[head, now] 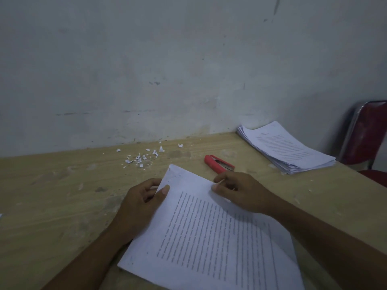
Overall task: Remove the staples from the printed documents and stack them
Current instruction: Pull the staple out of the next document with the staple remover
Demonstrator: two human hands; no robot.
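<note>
Two grips are placed on one printed document [209,227], which is laid flat on the wooden surface [52,195] with its text lines turned at an angle. The document's left edge, near its far corner, is grasped by the left grip [138,204]: the thumb is pressed on the top sheet and the fingers are curled beneath the edge. The right grip [240,191] is set on the document's far right edge with the fingers curled, and the thumb tip is laid against the paper. Whether anything is pinched between thumb and forefinger cannot be told. Further sheets are exposed beneath the top sheet along the document's right side.

A red staple tool [218,163] is laid on the surface just beyond the document's far edge, near the right grip and not touched by it. Small white paper scraps [142,158] are scattered beyond the document's far corner, towards the wall [167,59]. A stack of printed sheets [289,149] is set well apart from the document, to its far right. A red chair [368,135] is seen still farther to the document's right.
</note>
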